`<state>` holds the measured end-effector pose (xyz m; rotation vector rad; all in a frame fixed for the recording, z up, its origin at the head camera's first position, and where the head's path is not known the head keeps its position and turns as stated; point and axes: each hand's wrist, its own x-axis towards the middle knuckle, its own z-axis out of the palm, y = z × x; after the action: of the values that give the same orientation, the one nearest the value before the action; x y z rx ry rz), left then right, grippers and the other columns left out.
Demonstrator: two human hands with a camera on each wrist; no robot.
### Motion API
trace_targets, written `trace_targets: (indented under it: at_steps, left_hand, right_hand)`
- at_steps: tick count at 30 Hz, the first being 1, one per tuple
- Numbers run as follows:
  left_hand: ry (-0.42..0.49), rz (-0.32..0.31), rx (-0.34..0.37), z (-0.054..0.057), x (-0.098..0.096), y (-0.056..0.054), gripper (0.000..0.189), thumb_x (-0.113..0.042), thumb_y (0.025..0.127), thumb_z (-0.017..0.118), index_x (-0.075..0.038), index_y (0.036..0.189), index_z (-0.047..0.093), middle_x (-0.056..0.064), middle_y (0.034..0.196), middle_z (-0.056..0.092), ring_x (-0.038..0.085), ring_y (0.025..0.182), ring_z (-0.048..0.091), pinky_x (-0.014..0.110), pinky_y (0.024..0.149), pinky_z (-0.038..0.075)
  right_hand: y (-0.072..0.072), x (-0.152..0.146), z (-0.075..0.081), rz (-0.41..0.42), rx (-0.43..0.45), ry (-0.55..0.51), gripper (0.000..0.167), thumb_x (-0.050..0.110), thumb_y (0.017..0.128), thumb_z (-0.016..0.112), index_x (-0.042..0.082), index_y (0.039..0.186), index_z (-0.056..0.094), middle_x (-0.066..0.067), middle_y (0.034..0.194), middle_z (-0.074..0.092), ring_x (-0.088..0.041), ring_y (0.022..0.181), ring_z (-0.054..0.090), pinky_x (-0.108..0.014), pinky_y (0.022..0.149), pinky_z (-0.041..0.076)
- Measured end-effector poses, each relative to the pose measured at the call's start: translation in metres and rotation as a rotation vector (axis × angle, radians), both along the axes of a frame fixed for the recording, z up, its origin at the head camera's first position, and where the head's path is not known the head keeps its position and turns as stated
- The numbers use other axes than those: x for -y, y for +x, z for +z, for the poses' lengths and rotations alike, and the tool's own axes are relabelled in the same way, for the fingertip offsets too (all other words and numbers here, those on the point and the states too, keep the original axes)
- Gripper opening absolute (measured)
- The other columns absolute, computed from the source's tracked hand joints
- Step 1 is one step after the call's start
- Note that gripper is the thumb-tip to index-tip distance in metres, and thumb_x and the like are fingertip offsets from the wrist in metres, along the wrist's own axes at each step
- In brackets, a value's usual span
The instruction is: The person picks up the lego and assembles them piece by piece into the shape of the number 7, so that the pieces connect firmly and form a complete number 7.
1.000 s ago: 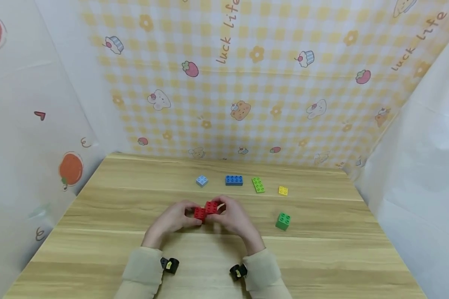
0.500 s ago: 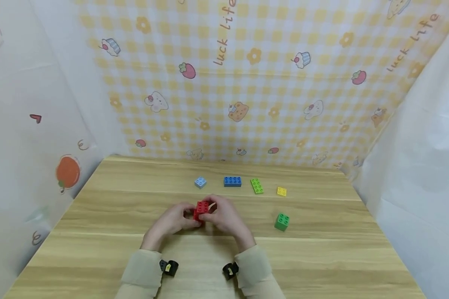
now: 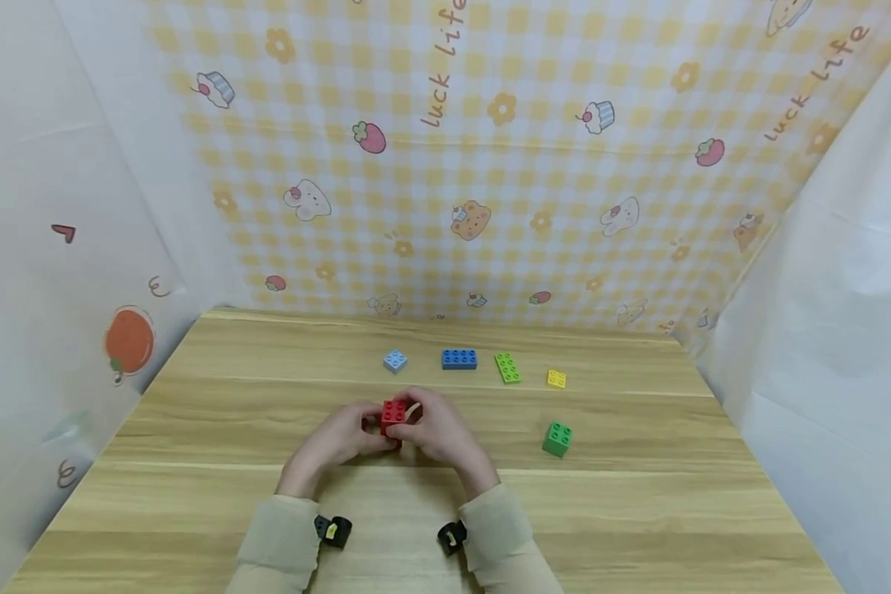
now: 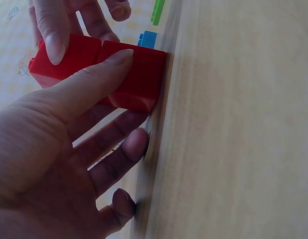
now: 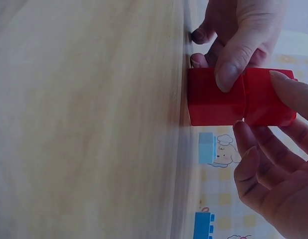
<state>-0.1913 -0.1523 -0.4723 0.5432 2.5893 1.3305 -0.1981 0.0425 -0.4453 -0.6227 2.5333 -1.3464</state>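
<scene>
Two square red toy bricks are stacked one over the other, with a thin seam between them in both wrist views. My left hand (image 3: 345, 433) pinches the lower red brick (image 5: 214, 102), its thumb flat along the brick's side. That brick stands right at the wooden tabletop. From the other side my right hand (image 3: 434, 425) pinches the upper red brick (image 3: 393, 410) between thumb and fingers, its studs facing up. In the left wrist view the right thumb (image 4: 55, 47) lies on the upper brick's side. The head view hides most of the lower brick.
Behind the hands lie a light blue brick (image 3: 395, 360), a blue brick (image 3: 459, 360), a lime green brick (image 3: 508, 368) and a flat yellow brick (image 3: 557, 379). A taller green brick (image 3: 557, 439) stands to the right. A checked cloth (image 3: 431, 165) hangs behind the wooden table (image 3: 624, 528).
My right hand has moved left, bringing its red brick from beside the other one to on top of it. The left hand has held its brick nearly still.
</scene>
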Motion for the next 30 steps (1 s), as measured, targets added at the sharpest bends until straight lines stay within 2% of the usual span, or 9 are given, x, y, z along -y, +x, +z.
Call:
trace_targets:
  at_steps: [5,14,30]
  left_hand:
    - [-0.011,0.003,-0.007,0.000,0.000,-0.001,0.018,-0.024,0.082,0.080,-0.017,0.094,0.070,-0.006,0.085,0.065,0.014,0.079,0.057,0.035,0.073,0.047]
    - [-0.002,0.008,0.000,-0.005,-0.002,-0.002,0.021,-0.025,0.081,0.082,-0.018,0.097,0.070,-0.006,0.088,0.066,0.014,0.082,0.058,0.038,0.076,0.047]
    - [-0.010,0.015,0.030,-0.003,-0.002,-0.002,0.020,-0.029,0.082,0.080,-0.019,0.095,0.069,-0.005,0.083,0.064,0.015,0.076,0.056,0.037,0.072,0.045]
  right_hand:
    - [-0.002,0.000,0.002,-0.005,-0.002,0.014,0.027,0.017,0.085,0.079,0.015,0.109,0.067,0.005,0.092,0.062,-0.012,0.079,0.057,-0.027,0.065,0.048]
    - [-0.007,-0.002,0.006,0.027,-0.003,0.056,0.023,0.017,0.082,0.081,0.017,0.102,0.068,0.007,0.086,0.061,-0.012,0.074,0.057,-0.026,0.062,0.047]
    - [-0.010,0.001,0.013,0.082,-0.062,0.186,0.019,0.022,0.085,0.079,0.019,0.101,0.068,0.010,0.091,0.061,-0.008,0.069,0.053,-0.024,0.058,0.045]
